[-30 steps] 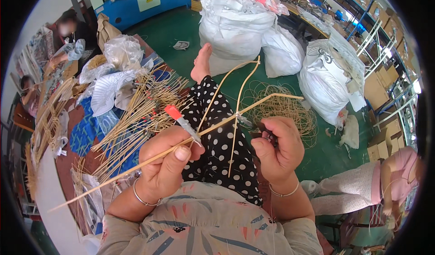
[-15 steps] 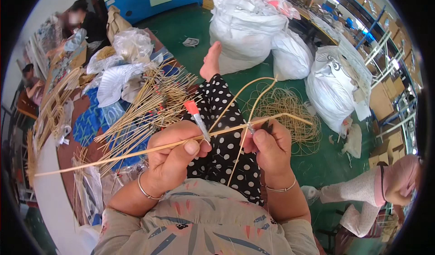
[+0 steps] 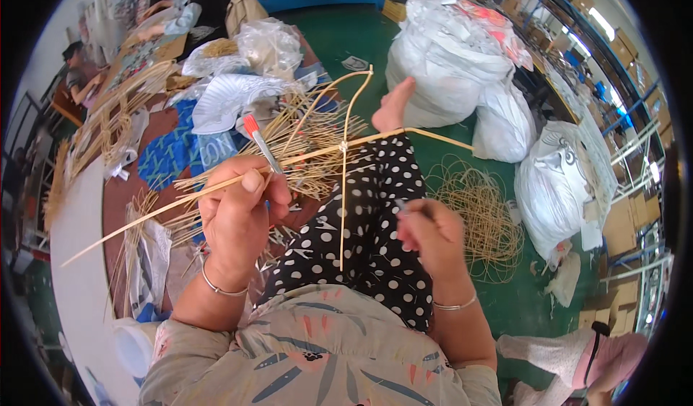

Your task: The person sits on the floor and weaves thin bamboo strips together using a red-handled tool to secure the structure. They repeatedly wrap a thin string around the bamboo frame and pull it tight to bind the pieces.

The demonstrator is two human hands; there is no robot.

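My left hand (image 3: 242, 200) pinches a long pale rattan strip (image 3: 155, 216) and, against it, a slim silver-grey tool (image 3: 266, 150) with a red end. The strip slants up to the right. At a small whitish binding (image 3: 343, 146) it crosses a thinner, curved rattan piece (image 3: 351, 110), whose lower tail hangs over my lap. My right hand (image 3: 433, 233) is apart from the strip, over my right thigh, smeared by motion. Its fingers are closed on a small tool with a silver tip (image 3: 401, 204); the rest of that tool is hidden or blurred.
Bundled rattan sticks (image 3: 310, 164) lie beyond my left hand on a cluttered table (image 3: 79, 211). A tangled rattan coil (image 3: 480, 222) rests on the green floor at right, near large white sacks (image 3: 455, 59). A person in pink (image 3: 610, 359) is at lower right; others sit far left.
My right hand has drawn away from the binding, down toward my thigh. My left hand has shifted left, with the rattan piece raised farther from my lap. The whole view has turned a little.
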